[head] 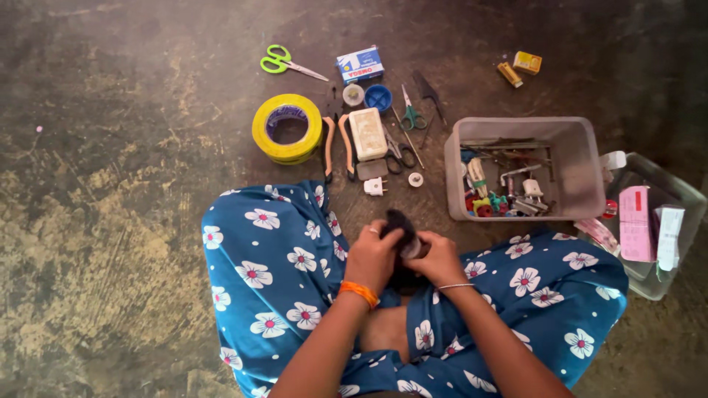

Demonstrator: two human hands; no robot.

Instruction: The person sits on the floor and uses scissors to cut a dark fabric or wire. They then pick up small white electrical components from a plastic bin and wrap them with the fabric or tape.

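1. Lower centre, over the lap: left hand point(374, 254) and right hand point(440, 258), fingers of both clamped on a small dark part point(402, 225), held close for working
2. Mid-frame floor: white plug point(375, 186), pliers point(337, 144), yellow tape roll point(287, 127) within reach
3. Right: grey bin point(582, 158) corrals small fittings
4. Top: green scissors point(284, 63)

The floor point(110, 184) is dark, mottled and worn, with paler scuffed patches on the left; on it lie green-handled scissors point(280, 63), a blue and white box point(361, 64), a yellow tape roll point(287, 129), orange-handled pliers point(337, 144), a cream rectangular block point(367, 133), a blue cap point(378, 96) and small green-handled snips point(411, 112). A grey plastic tub point(582, 169) of small parts stands to the right, a clear container point(682, 195) just beside it; two small yellow items point(520, 68) lie well apart at the top.
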